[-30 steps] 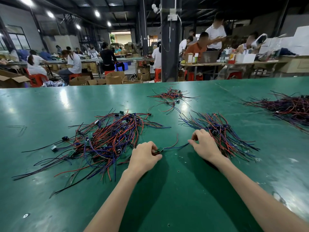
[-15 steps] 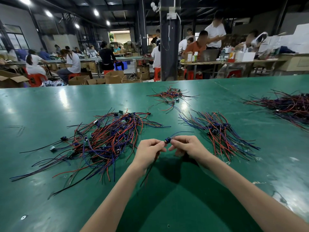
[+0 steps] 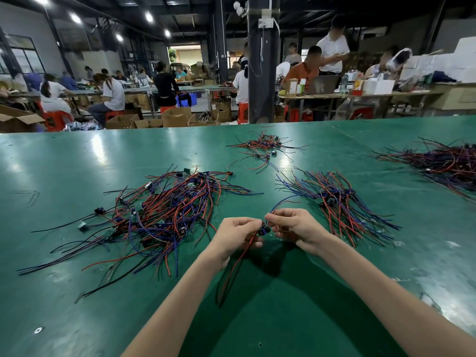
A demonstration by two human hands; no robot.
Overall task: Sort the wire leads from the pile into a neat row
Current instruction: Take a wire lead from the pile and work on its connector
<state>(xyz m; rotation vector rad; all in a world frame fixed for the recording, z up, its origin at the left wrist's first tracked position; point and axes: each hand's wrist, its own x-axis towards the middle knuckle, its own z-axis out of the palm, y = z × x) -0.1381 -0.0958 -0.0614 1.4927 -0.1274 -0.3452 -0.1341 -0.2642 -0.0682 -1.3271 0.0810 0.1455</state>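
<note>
A tangled pile of red, blue and black wire leads [image 3: 164,217] lies on the green table [image 3: 283,318] to my left. To my right lies a tidier bundle of sorted leads [image 3: 340,204]. Between them, both hands hold one wire lead [image 3: 265,230] lifted above the table. My left hand [image 3: 238,235] pinches it by the small dark connector, and red and black wires hang down below. My right hand [image 3: 296,229] pinches the same lead, whose blue wire arcs up and right.
A small loose clump of leads [image 3: 262,148] lies farther back in the middle. Another large pile [image 3: 443,161] sits at the far right. Beyond the table edge stand a dark pillar [image 3: 262,73], cardboard boxes and people at other benches.
My left hand drew one lead out of the pile. My right hand came away from the sorted bundle to meet it. Both hands now hold the lead up, a little nearer to me.
</note>
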